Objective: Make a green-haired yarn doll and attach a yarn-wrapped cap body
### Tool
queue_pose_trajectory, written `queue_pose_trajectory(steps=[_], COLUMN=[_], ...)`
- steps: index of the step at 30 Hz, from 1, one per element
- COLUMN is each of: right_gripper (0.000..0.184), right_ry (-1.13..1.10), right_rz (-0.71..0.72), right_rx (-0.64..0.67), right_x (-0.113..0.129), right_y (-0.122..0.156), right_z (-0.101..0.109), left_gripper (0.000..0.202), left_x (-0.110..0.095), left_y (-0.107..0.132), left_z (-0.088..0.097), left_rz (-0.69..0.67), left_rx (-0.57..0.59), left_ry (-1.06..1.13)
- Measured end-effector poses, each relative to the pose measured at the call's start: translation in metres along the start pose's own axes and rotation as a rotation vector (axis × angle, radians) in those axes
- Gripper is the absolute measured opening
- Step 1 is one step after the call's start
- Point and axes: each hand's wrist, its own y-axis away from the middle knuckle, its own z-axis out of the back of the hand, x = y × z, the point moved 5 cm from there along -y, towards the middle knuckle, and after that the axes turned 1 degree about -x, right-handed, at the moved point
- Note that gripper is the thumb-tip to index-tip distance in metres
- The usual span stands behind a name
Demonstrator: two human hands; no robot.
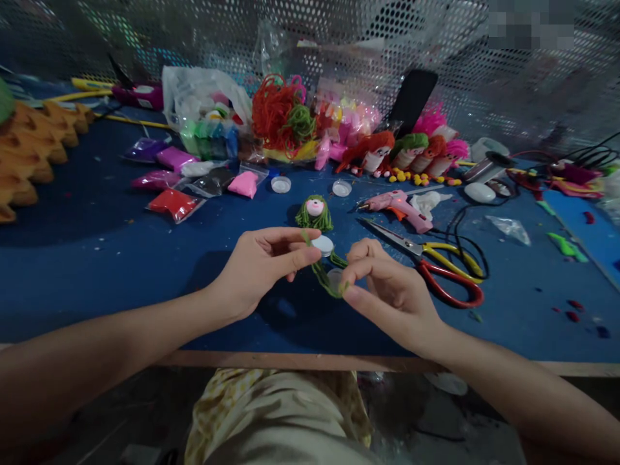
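My left hand (271,265) pinches a small white disc (323,245) between thumb and fingers, along with one part of a green yarn strand (320,276). The yarn sags in a loop below the disc. Its other part is pinched by the thumb and index finger of my right hand (387,287). Behind the yarn loop a clear round piece (335,279) shows; whether it touches the yarn I cannot tell. Just beyond my hands lies a doll head (315,208) with a pale face and green yarn hair.
Scissors (416,248) and a pink glue gun (400,205) with a black cord lie on the right. Yarn-haired dolls (375,158), red yarn (274,113) and bagged clay (175,203) line the back. Two clear caps (341,188) sit ahead; an orange egg-crate tray (41,145) is left.
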Motion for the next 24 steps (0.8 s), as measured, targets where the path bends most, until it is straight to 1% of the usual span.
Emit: queue_pose_trajectory(steps=[2,4,6,8,16,21,24], right_gripper=[0.008,0.011,0.012,0.013,0.014,0.01,0.007], right_ry=[-0.06,-0.105,-0.117,-0.105,-0.112,-0.15,-0.168], right_rz=[-0.086,-0.161,-0.213,-0.244,-0.275,-0.281,-0.281], right_rx=[-0.091,-0.143,-0.161,-0.164,-0.166,-0.158,-0.154], right_x=[-0.007,-0.013,-0.017,-0.019,-0.02,-0.023,-0.024], right_y=[-0.001,-0.002,-0.002,-0.001,-0.001,0.0,0.001], right_z=[0.002,0.002,0.002,0.001,0.0,0.0,0.0], left_gripper=[0.022,0.015,0.01,0.01,0.011,0.005,0.006], left_x=[0.0,0.0,0.0,0.0,0.001,0.001,0.002], left_y=[0.002,0.004,0.006,0.007,0.007,0.007,0.007], left_z=[-0.001,-0.003,-0.005,-0.008,-0.012,-0.013,-0.013], left_rz=[-0.025,-0.028,-0.02,-0.007,-0.009,-0.009,-0.013], left_rx=[0.04,0.084,0.124,0.151,0.174,0.163,0.172], left_ry=[-0.11,-0.195,-0.23,-0.241,-0.202,-0.195,-0.204])
